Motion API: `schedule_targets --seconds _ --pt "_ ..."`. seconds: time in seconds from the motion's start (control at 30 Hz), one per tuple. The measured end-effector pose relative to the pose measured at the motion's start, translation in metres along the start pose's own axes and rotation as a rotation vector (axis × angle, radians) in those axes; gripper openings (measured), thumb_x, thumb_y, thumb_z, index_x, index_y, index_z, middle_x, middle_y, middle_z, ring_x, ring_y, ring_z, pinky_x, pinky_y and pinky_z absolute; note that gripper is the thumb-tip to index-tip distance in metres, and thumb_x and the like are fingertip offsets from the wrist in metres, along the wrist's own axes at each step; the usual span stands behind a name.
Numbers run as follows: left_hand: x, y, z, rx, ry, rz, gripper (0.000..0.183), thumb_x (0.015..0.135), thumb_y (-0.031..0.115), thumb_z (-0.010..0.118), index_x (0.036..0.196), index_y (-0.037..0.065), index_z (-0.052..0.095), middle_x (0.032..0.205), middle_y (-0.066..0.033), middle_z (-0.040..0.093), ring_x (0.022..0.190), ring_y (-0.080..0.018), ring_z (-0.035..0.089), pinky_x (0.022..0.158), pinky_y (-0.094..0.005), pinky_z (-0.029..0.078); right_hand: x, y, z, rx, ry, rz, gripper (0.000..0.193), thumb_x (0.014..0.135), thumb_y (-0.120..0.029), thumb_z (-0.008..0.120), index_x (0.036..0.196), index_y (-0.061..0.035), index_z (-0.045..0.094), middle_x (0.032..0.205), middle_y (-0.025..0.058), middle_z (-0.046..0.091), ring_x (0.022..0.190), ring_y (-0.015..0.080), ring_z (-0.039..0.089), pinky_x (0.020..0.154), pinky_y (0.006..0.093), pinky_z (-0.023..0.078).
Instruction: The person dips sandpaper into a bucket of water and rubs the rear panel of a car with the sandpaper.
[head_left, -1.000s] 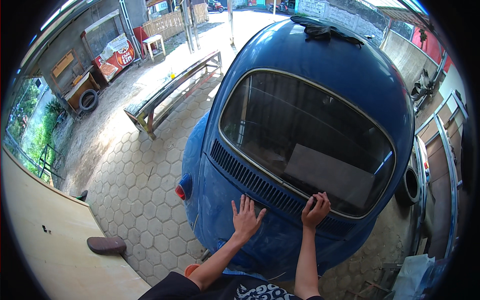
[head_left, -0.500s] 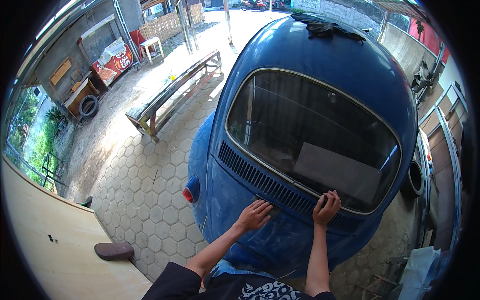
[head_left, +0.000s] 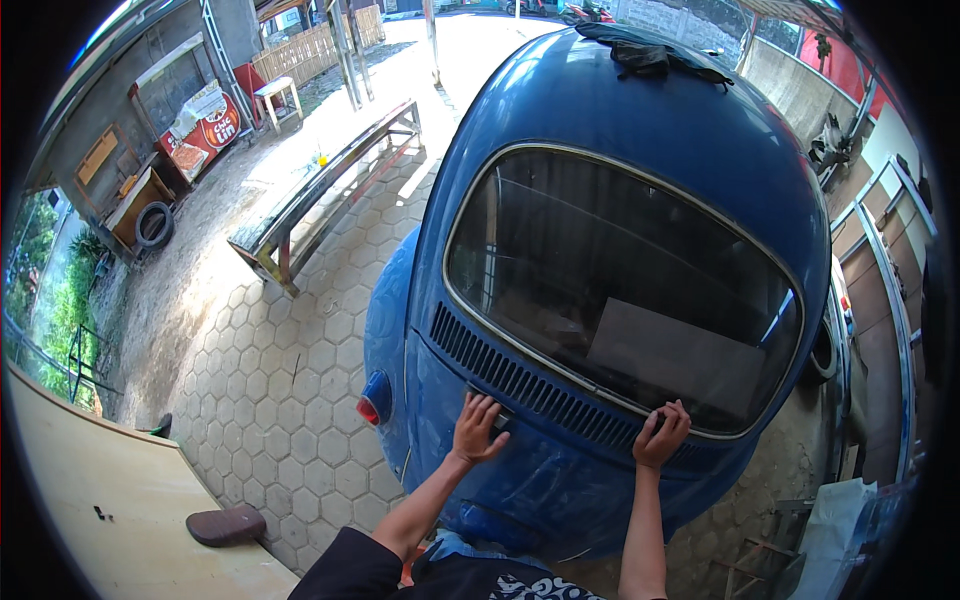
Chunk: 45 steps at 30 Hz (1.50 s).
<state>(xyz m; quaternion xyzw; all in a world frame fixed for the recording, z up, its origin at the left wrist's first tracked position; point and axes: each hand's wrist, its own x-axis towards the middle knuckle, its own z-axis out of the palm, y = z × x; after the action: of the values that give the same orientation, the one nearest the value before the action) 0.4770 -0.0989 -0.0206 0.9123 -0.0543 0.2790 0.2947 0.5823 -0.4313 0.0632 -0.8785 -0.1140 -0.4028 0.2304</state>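
Note:
A blue rounded car (head_left: 640,130) stands before me with its rear toward me. My left hand (head_left: 478,430) presses on the rear lid below the slotted vent (head_left: 540,375), fingers stretched over a dark flat piece (head_left: 501,421), perhaps sandpaper. Only the edges of that piece show. Farther right, my right hand (head_left: 660,438) rests at the lower edge of the rear window (head_left: 620,260), its fingers curled. Something dark appears between those fingers, too small to make out. The left tail light (head_left: 372,398) is red.
A long wooden bench (head_left: 330,185) stands on the hexagonal paving at left. Nearer lie a pale board (head_left: 100,480) and a brown padded piece (head_left: 227,525). Black cloth (head_left: 650,55) lies on the car roof. Metal frames (head_left: 885,250) line the right side.
My left hand has slid left across the lid, the dark piece moving with it. My right hand stays near the window edge, slightly shifted. The view has moved a little.

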Motion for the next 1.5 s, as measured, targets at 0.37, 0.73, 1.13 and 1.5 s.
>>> schedule_targets --seconds 0.37,0.73,1.13,1.5 --pt "0.006 -0.087 -0.01 0.095 -0.053 0.032 0.062 0.081 0.051 0.06 0.125 0.007 0.055 0.127 -0.0137 0.055 0.125 -0.0341 0.048 0.118 -0.0556 0.022 -0.003 0.003 -0.002 -0.007 -0.025 0.027 0.018 0.094 -0.019 0.049 0.091 -0.0022 0.054 0.103 0.0158 0.05 0.111 0.0356 0.052 0.098 0.0501 0.041" --pt "0.007 -0.075 0.001 0.057 -0.129 0.276 0.054 0.082 0.043 0.06 0.124 0.01 0.057 0.125 -0.0096 0.056 0.127 -0.0294 0.048 0.119 -0.055 0.021 -0.002 0.006 -0.008 -0.107 -0.014 0.014 0.018 0.094 -0.02 0.049 0.089 -0.0032 0.053 0.102 0.0161 0.05 0.107 0.0347 0.052 0.095 0.0496 0.042" --pt "0.016 -0.037 -0.018 0.065 -0.103 0.062 0.046 0.081 0.025 0.062 0.123 0.007 0.056 0.128 -0.0142 0.054 0.131 -0.0412 0.042 0.114 -0.0556 0.029 0.006 0.003 -0.004 -0.068 0.02 0.007 0.013 0.09 -0.02 0.054 0.091 -0.0067 0.056 0.105 0.0131 0.055 0.108 0.0348 0.056 0.091 0.0475 0.041" --pt "0.03 0.043 -0.002 -0.04 -0.075 0.417 0.029 0.075 0.003 0.069 0.103 0.006 0.068 0.106 -0.0085 0.067 0.109 -0.0284 0.062 0.1 -0.0423 0.05 0.01 0.0 0.0 -0.015 0.017 -0.008 0.013 0.092 -0.02 0.054 0.091 -0.0075 0.057 0.105 0.011 0.055 0.111 0.0325 0.056 0.093 0.0472 0.04"
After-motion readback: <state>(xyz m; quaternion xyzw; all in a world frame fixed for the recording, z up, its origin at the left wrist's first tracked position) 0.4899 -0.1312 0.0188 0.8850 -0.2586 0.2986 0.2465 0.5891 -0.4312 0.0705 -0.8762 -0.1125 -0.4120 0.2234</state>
